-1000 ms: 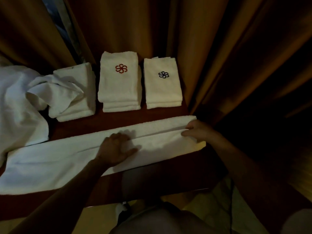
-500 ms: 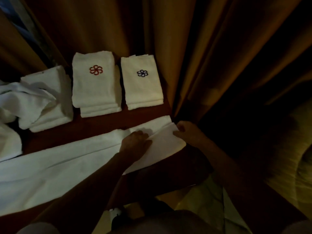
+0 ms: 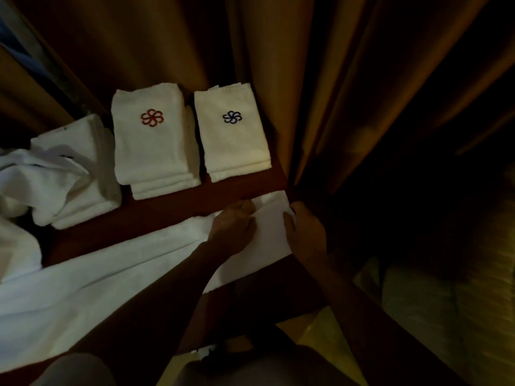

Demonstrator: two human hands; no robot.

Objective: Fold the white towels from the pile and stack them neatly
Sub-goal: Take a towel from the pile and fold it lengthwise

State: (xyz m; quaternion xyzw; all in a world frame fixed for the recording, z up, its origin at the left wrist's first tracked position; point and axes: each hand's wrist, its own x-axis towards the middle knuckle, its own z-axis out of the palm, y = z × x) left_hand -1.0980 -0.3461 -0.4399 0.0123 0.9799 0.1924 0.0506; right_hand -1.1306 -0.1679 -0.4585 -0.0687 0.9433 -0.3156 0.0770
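Left hand (image 3: 232, 228) shifted rightward along the long towel (image 3: 111, 277), right hand (image 3: 305, 232) gripping its end at centre frame, folded stacks (image 3: 152, 143) seen at upper left on the surface (image 3: 167, 210).

dark reddish-brown wooden table (image 3: 172, 210), heavy orange-brown curtain (image 3: 278, 65) hanging in folds behind and right of it, touching the table's far right corner, yellowish floor (image 3: 434, 310) at lower right, dim and blurred
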